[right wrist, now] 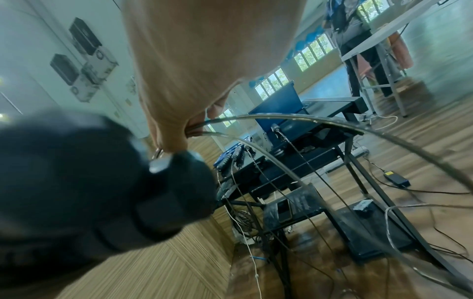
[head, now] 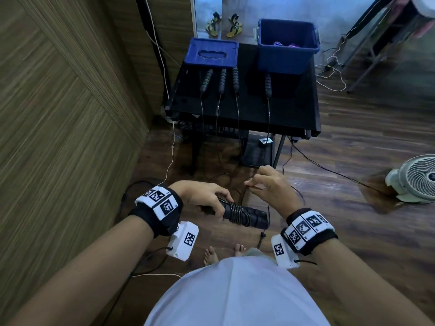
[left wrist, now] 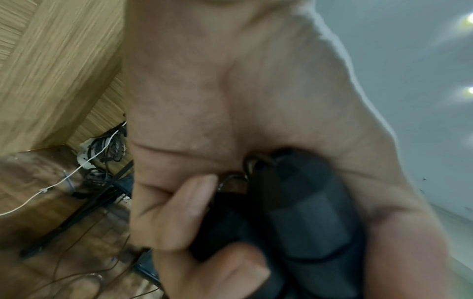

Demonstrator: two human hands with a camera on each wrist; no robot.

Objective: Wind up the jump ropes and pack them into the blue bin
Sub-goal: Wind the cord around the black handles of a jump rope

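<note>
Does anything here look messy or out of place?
Yes. Four rope handles lie on the black table, their cords hanging over the front edge to the floor. One blue bin sits upside down beside the open bin.

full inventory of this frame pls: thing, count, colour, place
jump rope handles: 2, black, held together in the left hand, cord coiled round them
cord: 1, dark, pinched by the right hand, trailing to the floor
handles on table: 4, black, one with green rings, lying on the table with cords hanging over the front edge
blue bin: 1, upright at back right of table, something purple inside
second blue bin: 1, upside down at back left of table
table: 1, black, ahead
fan: 1, white, floor at right
sandals: 1 pair, yellow, floor behind table
left hand: grips handles
right hand: pinches cord
</note>
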